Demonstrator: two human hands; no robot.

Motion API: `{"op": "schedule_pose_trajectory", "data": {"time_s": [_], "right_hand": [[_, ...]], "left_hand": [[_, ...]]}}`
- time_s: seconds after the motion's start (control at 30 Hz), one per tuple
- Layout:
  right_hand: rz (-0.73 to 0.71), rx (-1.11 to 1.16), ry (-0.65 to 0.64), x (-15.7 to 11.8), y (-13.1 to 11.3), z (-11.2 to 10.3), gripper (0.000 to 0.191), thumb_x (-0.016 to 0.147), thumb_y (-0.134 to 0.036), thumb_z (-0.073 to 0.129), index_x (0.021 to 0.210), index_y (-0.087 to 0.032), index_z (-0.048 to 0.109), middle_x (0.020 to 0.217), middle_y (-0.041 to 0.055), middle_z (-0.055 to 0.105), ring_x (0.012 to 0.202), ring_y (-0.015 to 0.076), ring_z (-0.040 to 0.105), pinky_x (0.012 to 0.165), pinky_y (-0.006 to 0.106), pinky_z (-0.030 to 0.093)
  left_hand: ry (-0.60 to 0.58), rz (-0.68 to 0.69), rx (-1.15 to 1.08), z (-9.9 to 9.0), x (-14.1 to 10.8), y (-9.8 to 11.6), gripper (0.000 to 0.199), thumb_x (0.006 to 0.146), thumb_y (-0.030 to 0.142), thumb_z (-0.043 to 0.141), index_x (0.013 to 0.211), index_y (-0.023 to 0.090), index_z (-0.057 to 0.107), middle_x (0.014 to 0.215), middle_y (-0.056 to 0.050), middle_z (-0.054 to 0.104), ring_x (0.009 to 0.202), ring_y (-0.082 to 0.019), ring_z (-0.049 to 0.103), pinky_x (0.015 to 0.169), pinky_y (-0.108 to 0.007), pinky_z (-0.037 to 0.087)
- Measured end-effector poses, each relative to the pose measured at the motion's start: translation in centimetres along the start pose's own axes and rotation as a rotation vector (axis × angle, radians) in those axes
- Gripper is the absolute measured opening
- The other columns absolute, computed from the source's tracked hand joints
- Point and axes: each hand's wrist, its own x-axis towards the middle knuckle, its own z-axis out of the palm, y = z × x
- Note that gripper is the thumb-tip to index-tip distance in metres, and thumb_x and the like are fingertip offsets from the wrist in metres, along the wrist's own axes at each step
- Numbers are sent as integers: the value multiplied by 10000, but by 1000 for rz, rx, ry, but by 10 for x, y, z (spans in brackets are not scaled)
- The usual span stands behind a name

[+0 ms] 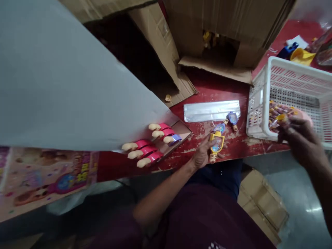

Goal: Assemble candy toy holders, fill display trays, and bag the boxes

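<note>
My left hand [203, 152] is closed around a yellow plastic toy piece [217, 142] with a clear window and a small tan figure-shaped end, just above the red table's front edge. Two purple pieces of similar shape lie close by: one purple piece [220, 128] right behind the yellow one, another purple piece [232, 118] farther right. Over the white plastic basket [268, 100], my right hand [301, 135] pinches a small yellow-topped packet [282, 119]. Several similar small packets [278, 111] lie in the basket, beside something pink partly hidden by this hand.
A flat stack of clear plastic bags [211, 110] lies behind the toy pieces. Left of my hand, several pink and purple toys with tan ends [146, 152] rest by a large pale panel [72, 79]. Open cardboard boxes [192, 31] stand at the back; a printed box [52, 180] is at left.
</note>
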Motion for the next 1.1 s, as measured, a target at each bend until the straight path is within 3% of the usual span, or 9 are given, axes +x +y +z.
{"op": "schedule_pose_trajectory", "data": {"time_s": [0.07, 0.13, 0.3, 0.4, 0.5, 0.67, 0.8, 0.93, 1.1], "right_hand": [[51, -4, -145, -46, -5, 23, 442, 899, -470, 721, 1275, -243, 685, 868, -4, 688, 704, 122, 611, 656, 270, 504], [42, -111, -244, -77, -6, 46, 410, 936, -462, 678, 1263, -217, 706, 856, -3, 679, 730, 125, 605, 694, 270, 512], [-153, -237, -484, -117, -15, 80, 343, 935, -437, 712, 1193, -212, 689, 1087, 60, 712, 966, 192, 671, 836, 313, 554], [-298, -331, -543, -131, -21, 84, 270, 941, -399, 715, 1135, -211, 698, 1042, 71, 713, 932, 196, 681, 806, 310, 552], [-406, -379, -540, -146, -20, 83, 228, 946, -374, 714, 1103, -209, 708, 976, 65, 722, 867, 187, 688, 752, 297, 549], [-435, -356, -469, -175, -4, 82, 194, 955, -313, 710, 1118, -210, 698, 933, 35, 727, 795, 147, 689, 686, 249, 538], [-466, -340, -406, -195, 8, 82, 186, 957, -279, 706, 1126, -205, 682, 954, 44, 714, 809, 145, 684, 685, 247, 544], [-511, -339, -467, -198, 17, 79, 232, 962, -229, 689, 1193, -218, 667, 1024, 72, 697, 877, 167, 673, 720, 276, 556], [-520, -324, -586, -188, 26, 75, 299, 962, -201, 683, 1259, -229, 659, 1053, 72, 686, 892, 159, 666, 747, 278, 550]], "left_hand": [[-51, -16, 47, 6, -22, 4, 682, 835, 493, 748, 1431, 272, 502, 1152, -71, 660, 862, -207, 704, 581, -276, 602], [-111, 18, 134, 12, -44, 10, 687, 797, 448, 798, 1408, 271, 539, 1102, -49, 643, 826, -169, 658, 577, -247, 589], [-312, 97, 327, 17, -94, 29, 566, 849, 352, 741, 1388, 247, 600, 1105, -56, 654, 820, -141, 596, 692, -263, 559], [-348, 157, 412, 15, -112, 29, 525, 823, 340, 772, 1315, 212, 643, 1110, -59, 674, 893, -161, 605, 815, -300, 528], [-345, 129, 448, 17, -122, 20, 484, 806, 394, 795, 1217, 165, 682, 976, -42, 676, 847, -151, 588, 792, -284, 489], [-385, 63, 454, 26, -132, 9, 496, 820, 429, 780, 1211, 142, 677, 952, -38, 681, 821, -137, 591, 765, -268, 479], [-449, 138, 615, 28, -137, 6, 444, 864, 432, 720, 1204, 149, 682, 969, -48, 705, 811, -144, 613, 750, -268, 487], [-472, 247, 804, 25, -136, 4, 401, 897, 417, 684, 1207, 162, 678, 1072, -78, 736, 904, -181, 668, 821, -297, 512], [-552, 289, 960, 19, -127, 5, 355, 943, 384, 644, 1226, 170, 654, 1144, -97, 738, 989, -208, 691, 889, -332, 525]]}}
